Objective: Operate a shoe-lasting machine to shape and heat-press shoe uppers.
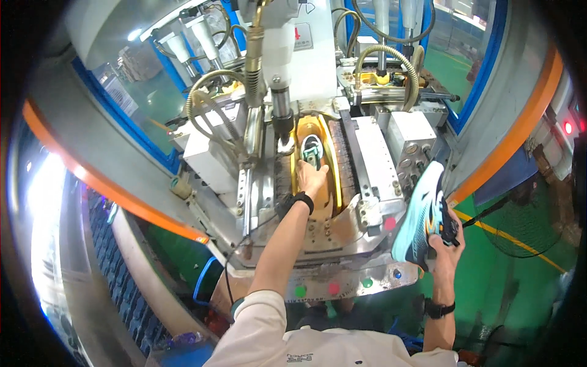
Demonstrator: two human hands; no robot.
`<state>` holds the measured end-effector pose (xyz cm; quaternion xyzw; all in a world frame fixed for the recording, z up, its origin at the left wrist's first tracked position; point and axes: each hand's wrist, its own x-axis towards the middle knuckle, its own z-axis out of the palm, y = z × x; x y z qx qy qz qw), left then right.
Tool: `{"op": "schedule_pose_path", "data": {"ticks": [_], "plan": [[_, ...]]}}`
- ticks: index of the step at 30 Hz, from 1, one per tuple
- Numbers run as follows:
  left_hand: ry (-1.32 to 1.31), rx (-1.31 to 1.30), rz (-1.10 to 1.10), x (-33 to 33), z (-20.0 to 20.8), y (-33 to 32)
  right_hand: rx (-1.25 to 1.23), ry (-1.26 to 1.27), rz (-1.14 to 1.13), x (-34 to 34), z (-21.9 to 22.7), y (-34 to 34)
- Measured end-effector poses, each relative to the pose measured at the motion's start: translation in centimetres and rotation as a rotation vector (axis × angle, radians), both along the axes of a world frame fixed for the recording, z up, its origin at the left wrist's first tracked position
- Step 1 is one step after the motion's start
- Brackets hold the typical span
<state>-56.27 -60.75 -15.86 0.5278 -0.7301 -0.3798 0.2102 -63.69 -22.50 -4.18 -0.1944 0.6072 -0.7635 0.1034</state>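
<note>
My left hand [312, 178] reaches into the machine's yellow-lined cradle [334, 168]. Its fingers grip the near part of a shoe [312, 145], dark with white and green, whose far end points away from me; how deep it sits is hidden by the hand. Out to the right, my right hand [445, 249] holds a second shoe [422, 211] by its dark upper. That one has a thick pale-blue sole turned to the left and is tilted upward, apart from the machine.
A metal press rod [282, 113] stands just left of the cradle. White blocks [411, 136] and hoses [385, 50] flank it. Coloured buttons [334, 288] line the near edge. An orange-edged frame [516, 147] curves round the right; a conveyor [122, 269] runs at left.
</note>
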Motion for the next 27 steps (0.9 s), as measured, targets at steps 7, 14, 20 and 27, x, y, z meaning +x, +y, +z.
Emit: {"op": "schedule_pose_path", "data": {"ticks": [7, 14, 20, 27], "plan": [[-0.165, -0.046, 0.065, -2.5, -2.7, -5.4, 0.136, 0.155, -0.081, -3.0, 0.8, -2.1], [0.757, 0.837, -0.039, 8.3, 3.4, -0.1, 0.565, 0.284, 0.205, -12.1, 5.6, -20.1], [0.715, 0.888, -0.001, 25.3, 14.2, 13.2, 1.121, 0.426, 0.484, -6.1, 1.3, -37.6], [0.805, 0.609, 0.402, 38.1, 15.1, 25.2, 1.153, 0.701, 0.203, -0.1, -11.3, -44.8]]}}
